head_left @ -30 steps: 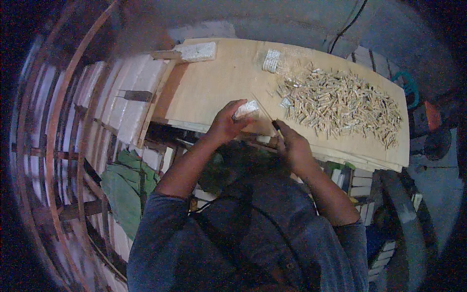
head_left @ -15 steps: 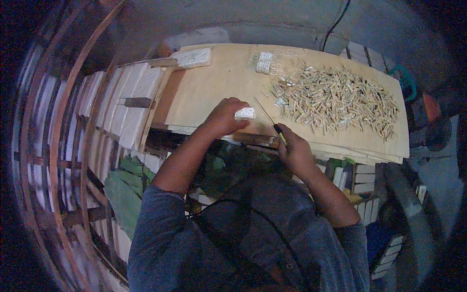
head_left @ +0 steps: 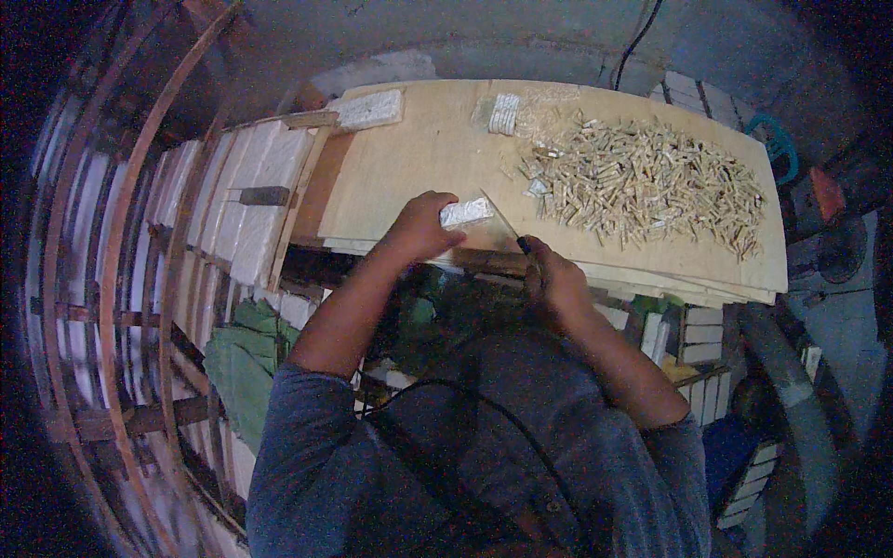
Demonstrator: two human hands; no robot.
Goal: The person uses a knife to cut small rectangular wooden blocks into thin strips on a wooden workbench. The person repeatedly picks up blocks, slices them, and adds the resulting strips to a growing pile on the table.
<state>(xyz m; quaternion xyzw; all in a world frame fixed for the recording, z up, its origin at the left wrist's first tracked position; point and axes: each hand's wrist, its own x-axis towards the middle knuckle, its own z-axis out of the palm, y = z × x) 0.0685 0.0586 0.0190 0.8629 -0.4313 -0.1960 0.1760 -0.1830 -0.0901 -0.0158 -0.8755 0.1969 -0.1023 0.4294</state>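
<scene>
My left hand [head_left: 423, 228] is closed around one end of a small whitish block [head_left: 467, 213], held over the near edge of a pale wooden board [head_left: 372, 181]. In my closed right hand [head_left: 560, 286] is a knife [head_left: 501, 219] with a long thin blade and a dark handle. The blade slants up and left, by the block's right end; whether they touch I cannot tell. A heap of small pale stick-like pieces [head_left: 656, 191] covers the board's right side. Beyond my hands lies a bundle of white strips [head_left: 503, 115].
A white slab [head_left: 370, 110] lies at the board's far left corner. Left of the board stand white panels [head_left: 244, 191] in wooden framing and curved strips [head_left: 104, 279]. Green cloth [head_left: 244, 358] hangs below. A teal object [head_left: 783, 149] is beyond the right end.
More of the whitish block now shows beyond my left fingers. My right hand and the knife have shifted slightly left, bringing the blade nearer the block's end.
</scene>
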